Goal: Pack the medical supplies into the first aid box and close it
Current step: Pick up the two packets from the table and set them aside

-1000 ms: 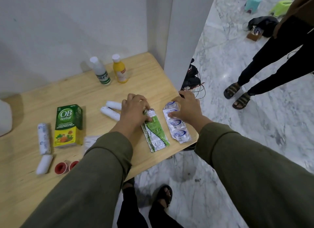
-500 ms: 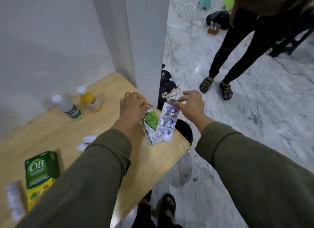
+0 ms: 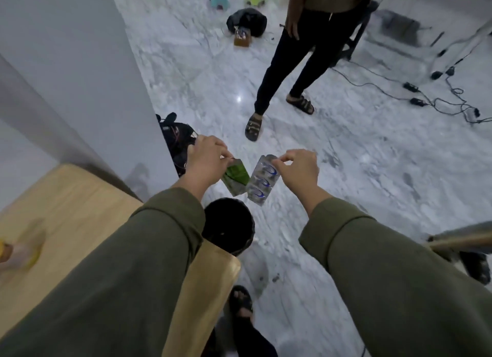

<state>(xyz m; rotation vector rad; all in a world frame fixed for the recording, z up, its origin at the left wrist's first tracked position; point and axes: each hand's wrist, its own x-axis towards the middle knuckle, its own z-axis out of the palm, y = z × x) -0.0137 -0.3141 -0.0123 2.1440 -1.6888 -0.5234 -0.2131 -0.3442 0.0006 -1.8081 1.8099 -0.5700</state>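
My left hand (image 3: 206,161) pinches the top edge of a green and silver pill strip (image 3: 235,179), which hangs down in the air beyond the table's right edge. Right beside it, my right hand (image 3: 299,170) pinches a silver blister strip with blue marks (image 3: 262,182) by its top corner. Both strips dangle above the marble floor and nearly touch each other. The first aid box is not in view. A blurred yellow bottle (image 3: 5,250) shows at the left edge of the wooden table (image 3: 80,205).
A round black bin (image 3: 229,227) stands on the floor just past the table's corner, below the strips. A white pillar (image 3: 80,77) rises at the left. Another person (image 3: 306,50) stands ahead on the floor. Cables (image 3: 439,98) lie at the right.
Both hands lifted the two strips off the table and carried them right, out past the table's edge. The view swung right, so the other supplies left the frame.
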